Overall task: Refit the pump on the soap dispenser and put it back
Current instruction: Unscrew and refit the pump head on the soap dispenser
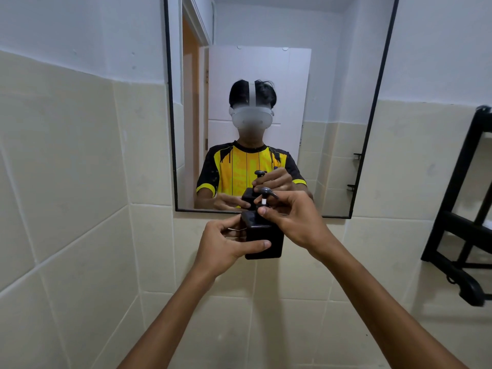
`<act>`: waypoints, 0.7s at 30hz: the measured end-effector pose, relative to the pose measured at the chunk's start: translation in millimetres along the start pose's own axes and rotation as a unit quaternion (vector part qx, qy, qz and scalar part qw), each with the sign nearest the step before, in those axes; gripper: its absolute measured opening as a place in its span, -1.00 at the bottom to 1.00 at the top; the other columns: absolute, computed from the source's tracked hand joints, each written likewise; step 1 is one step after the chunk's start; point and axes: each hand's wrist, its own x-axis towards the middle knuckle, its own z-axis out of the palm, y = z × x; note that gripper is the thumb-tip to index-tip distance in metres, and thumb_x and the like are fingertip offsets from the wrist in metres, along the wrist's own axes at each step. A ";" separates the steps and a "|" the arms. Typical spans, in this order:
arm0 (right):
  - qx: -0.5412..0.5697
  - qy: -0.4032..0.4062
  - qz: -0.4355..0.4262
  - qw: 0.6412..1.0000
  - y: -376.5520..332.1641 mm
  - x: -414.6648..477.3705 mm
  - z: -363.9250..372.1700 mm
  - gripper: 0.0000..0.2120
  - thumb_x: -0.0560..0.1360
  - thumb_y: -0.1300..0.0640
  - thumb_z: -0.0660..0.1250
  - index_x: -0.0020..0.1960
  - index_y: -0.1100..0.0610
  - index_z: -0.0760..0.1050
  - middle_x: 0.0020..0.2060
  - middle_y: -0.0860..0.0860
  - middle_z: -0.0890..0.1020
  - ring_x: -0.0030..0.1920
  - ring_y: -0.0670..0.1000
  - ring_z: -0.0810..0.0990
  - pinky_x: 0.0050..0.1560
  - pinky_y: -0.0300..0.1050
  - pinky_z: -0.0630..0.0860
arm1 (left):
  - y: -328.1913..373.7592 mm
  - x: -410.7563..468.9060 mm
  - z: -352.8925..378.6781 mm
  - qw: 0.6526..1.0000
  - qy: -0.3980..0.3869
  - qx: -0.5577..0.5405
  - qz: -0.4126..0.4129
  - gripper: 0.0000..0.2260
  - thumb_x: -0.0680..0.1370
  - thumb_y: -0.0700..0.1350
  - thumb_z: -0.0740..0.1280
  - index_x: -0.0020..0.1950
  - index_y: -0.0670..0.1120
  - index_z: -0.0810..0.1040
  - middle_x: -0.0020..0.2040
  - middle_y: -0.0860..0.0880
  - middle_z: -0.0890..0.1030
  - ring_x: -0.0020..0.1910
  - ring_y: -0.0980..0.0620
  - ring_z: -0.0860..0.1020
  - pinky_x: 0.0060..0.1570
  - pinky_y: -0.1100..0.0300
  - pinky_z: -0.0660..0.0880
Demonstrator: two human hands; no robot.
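Just below the mirror (266,75), the left hand (226,243) grips the black soap dispenser (266,235) while right hand (290,217) fingers pinch the pump (265,194) collar at its neck, seemingly seated but untightened; putting it back remains.

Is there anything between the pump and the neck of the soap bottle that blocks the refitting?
Nothing visible does. The right hand holds the pump directly over the top of the black bottle, which the left hand steadies. The fingers hide the neck itself.
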 end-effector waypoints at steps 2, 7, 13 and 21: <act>0.001 0.000 0.004 1.000 0.8 0.7 1.2 -0.81 0.50 0.22 0.46 0.11 0.12 0.68 -0.05 0.03 0.75 0.01 -0.03 0.72 0.10 0.08 0.65 | -1.0 -0.1 0.7 1.000 0.010 0.006 -0.004 -0.59 0.28 -0.26 0.65 0.08 -0.03 0.72 -0.09 -0.07 0.78 -0.11 0.06 0.75 -0.19 0.28 0.63; 0.010 -0.004 0.003 1.000 -2.1 0.6 1.9 -0.81 0.50 0.21 0.45 0.11 0.13 0.67 -0.05 0.04 0.75 0.02 0.01 0.71 0.10 0.11 0.65 | 1.2 1.6 -4.4 1.000 -0.013 0.004 -0.018 -0.57 0.30 -0.23 0.64 0.14 -0.05 0.70 -0.07 -0.04 0.78 -0.09 0.10 0.75 -0.18 0.31 0.62; 0.056 -0.004 0.011 0.998 -3.8 -1.5 -7.2 -0.83 0.47 0.17 0.49 0.04 0.18 0.69 -0.11 0.20 0.73 -0.04 0.23 0.68 0.04 0.12 0.66 | 0.0 10.2 -18.6 0.995 -0.070 -0.061 -0.046 -0.38 0.28 -0.12 0.65 0.32 -0.03 0.60 0.11 -0.04 0.74 0.13 0.02 0.70 0.05 0.21 0.61; 0.051 0.010 0.013 0.999 -10.6 6.0 -19.4 -0.76 0.35 0.11 0.59 -0.11 0.25 0.69 -0.21 0.32 0.66 -0.26 0.03 0.56 -0.18 -0.06 0.54 | -1.7 10.6 -16.0 0.993 -0.083 -0.084 -0.022 -0.62 0.47 -0.08 0.49 0.28 -0.05 0.60 0.17 -0.03 0.71 0.22 0.07 0.65 0.12 0.27 0.58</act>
